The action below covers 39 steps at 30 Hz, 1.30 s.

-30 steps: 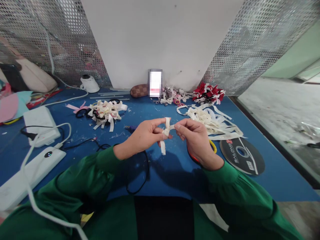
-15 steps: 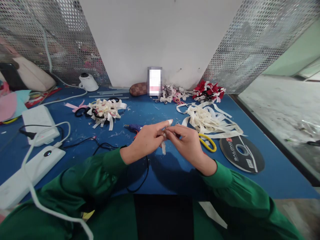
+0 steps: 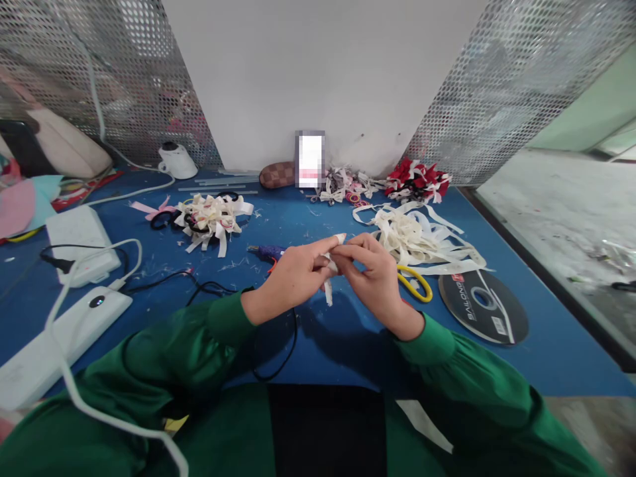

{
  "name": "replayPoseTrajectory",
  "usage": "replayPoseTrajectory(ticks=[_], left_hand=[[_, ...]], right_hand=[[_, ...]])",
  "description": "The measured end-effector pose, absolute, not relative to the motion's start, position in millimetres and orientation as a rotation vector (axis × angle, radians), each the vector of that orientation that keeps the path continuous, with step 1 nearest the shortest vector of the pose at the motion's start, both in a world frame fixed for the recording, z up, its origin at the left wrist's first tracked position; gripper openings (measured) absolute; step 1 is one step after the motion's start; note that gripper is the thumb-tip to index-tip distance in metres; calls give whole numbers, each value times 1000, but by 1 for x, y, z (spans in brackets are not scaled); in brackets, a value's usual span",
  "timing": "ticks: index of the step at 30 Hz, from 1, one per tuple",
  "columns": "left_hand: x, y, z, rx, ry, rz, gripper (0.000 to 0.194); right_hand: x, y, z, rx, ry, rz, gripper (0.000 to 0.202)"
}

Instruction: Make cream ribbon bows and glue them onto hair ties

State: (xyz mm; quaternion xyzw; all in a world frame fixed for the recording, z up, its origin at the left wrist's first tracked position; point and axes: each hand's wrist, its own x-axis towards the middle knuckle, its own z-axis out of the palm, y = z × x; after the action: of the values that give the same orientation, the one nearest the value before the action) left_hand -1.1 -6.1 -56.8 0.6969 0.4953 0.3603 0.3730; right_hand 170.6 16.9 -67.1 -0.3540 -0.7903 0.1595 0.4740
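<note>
Over the middle of the blue table, my left hand (image 3: 297, 275) and my right hand (image 3: 373, 275) meet at the fingertips. Between them is a short white ribbon (image 3: 328, 293), its tail hanging below my left fingers. My left fingers are closed on it, and the index finger, with a white wrap on its tip, points toward the right hand. The right thumb and fingers pinch the ribbon's upper part; my fingers hide most of that part. Just behind my left hand lies a blue glue gun (image 3: 269, 252). Yellow-handled scissors (image 3: 416, 285) rest beside my right hand.
Loose cream ribbon (image 3: 412, 238) and a black spool disc (image 3: 481, 307) lie to the right. Finished-looking bows (image 3: 211, 218) are heaped at left, with red bows (image 3: 417, 180) at back right. White power banks (image 3: 64, 348) and cables occupy the left. A phone (image 3: 310, 159) stands at the back.
My right hand has tilted and its fingers have shifted slightly up on the ribbon, showing more white between the hands. My left hand stays nearly in place. The view has moved slightly.
</note>
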Motion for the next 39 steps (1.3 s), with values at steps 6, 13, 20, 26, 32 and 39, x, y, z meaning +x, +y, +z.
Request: replayPoseTrajectory(ticks=[6,13,20,26,32,39], left_hand=[[4,-9,-61,1878,1318,895,56],[8,-15,-56,1865,1203,787,52],[9,-13,-62,1705,1086,790,52],[4,-8,-50,1490,969,832,58],[-2,-7,-31,1327,921,861,66],[-10,-2,-26,1241,899,855,75]], right_hand=[[160,13,-76,-955,-1666,552,16],[154,15,-82,-1026,-1383,1089,48],[156,11,-76,-955,-1262,1414,43],[159,13,-65,-874,-1229,1523,29],[169,22,-59,-768,-1297,1626,19],[175,32,-61,-735,-1279,1927,13]])
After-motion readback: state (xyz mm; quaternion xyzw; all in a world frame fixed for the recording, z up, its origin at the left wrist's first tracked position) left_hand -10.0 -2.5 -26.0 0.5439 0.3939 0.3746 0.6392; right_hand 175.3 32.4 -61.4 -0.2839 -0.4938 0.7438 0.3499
